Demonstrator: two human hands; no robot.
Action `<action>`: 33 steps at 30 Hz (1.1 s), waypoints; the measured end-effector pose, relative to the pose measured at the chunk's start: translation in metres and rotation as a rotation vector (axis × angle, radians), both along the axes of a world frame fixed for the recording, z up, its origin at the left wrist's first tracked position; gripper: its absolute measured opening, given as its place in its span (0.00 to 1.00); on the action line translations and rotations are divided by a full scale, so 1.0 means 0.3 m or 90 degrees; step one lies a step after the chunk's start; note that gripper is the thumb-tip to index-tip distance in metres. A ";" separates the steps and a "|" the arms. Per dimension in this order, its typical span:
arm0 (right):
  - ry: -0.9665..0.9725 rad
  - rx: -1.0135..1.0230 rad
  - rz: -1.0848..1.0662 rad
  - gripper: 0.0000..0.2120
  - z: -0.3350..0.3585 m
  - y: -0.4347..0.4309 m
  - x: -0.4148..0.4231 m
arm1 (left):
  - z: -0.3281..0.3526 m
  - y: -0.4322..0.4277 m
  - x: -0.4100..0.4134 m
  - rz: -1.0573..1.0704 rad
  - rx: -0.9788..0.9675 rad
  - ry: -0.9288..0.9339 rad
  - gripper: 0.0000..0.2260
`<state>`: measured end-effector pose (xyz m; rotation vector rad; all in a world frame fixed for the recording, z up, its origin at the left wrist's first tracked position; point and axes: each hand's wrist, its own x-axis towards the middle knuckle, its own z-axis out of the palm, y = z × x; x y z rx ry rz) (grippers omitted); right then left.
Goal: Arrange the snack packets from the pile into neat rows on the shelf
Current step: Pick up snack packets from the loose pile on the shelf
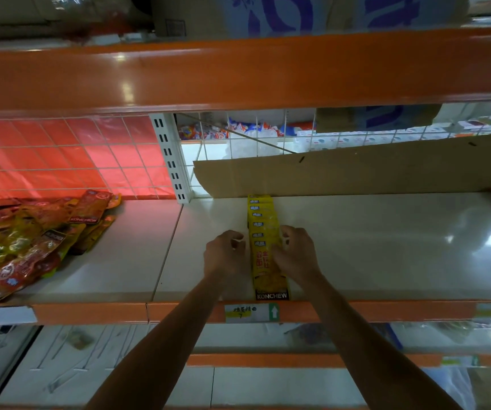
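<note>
**Where the yellow row runs front to back**

While both forearms reach in over the orange front lip, the row of yellow packets (263,229) lies on the smooth, off-white shelf (386,247). The packets are flat, glossy sachets that overlap like shingles. The row's long axis runs from the shelf's front edge straight back to the cardboard sheet (356,173), which stands against the wire grid (232,143). The nearest packet's black printed band sits at the front lip, just above the price label (251,312).

The left hand (226,257) is beside the row's left edge with its fingers curled toward it; whether it grips a packet I cannot tell. The right hand (296,254) curls its fingers over the right edge, holding the packets.

The pile (31,241) is a heap of crinkled red and yellow packets lying at all angles. It sits well apart on the shelf's left section, across a seam. Open shelf surface stretches to the right of the row, and also between the row and the pile.
</note>
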<state>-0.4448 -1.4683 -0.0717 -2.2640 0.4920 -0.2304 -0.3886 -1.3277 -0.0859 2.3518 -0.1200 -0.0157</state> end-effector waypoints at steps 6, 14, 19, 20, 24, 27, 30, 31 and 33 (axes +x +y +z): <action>-0.073 -0.089 0.082 0.20 0.027 0.083 0.070 | 0.029 0.046 0.005 -0.008 0.071 -0.110 0.13; -0.076 -0.124 0.225 0.21 0.022 0.346 0.203 | 0.037 0.277 0.017 0.075 0.199 -0.207 0.17; -0.068 -0.124 0.270 0.20 0.011 0.561 0.302 | 0.034 0.504 0.093 0.136 0.253 -0.198 0.18; -0.063 -0.115 0.275 0.20 0.010 0.611 0.323 | 0.035 0.557 0.110 0.146 0.262 -0.192 0.18; -0.060 -0.093 0.303 0.18 0.013 0.815 0.413 | 0.051 0.787 0.176 0.212 0.283 -0.165 0.16; -0.049 -0.054 0.318 0.14 0.010 0.955 0.480 | 0.060 0.959 0.223 0.246 0.319 -0.123 0.14; -0.027 -0.033 0.288 0.11 -0.003 1.076 0.533 | 0.058 1.088 0.248 0.261 0.361 -0.075 0.22; -0.009 -0.020 0.274 0.12 -0.007 1.111 0.546 | 0.057 1.117 0.253 0.263 0.357 -0.061 0.26; 0.041 -0.006 0.248 0.13 -0.017 1.172 0.570 | 0.051 1.159 0.264 0.259 0.354 -0.052 0.29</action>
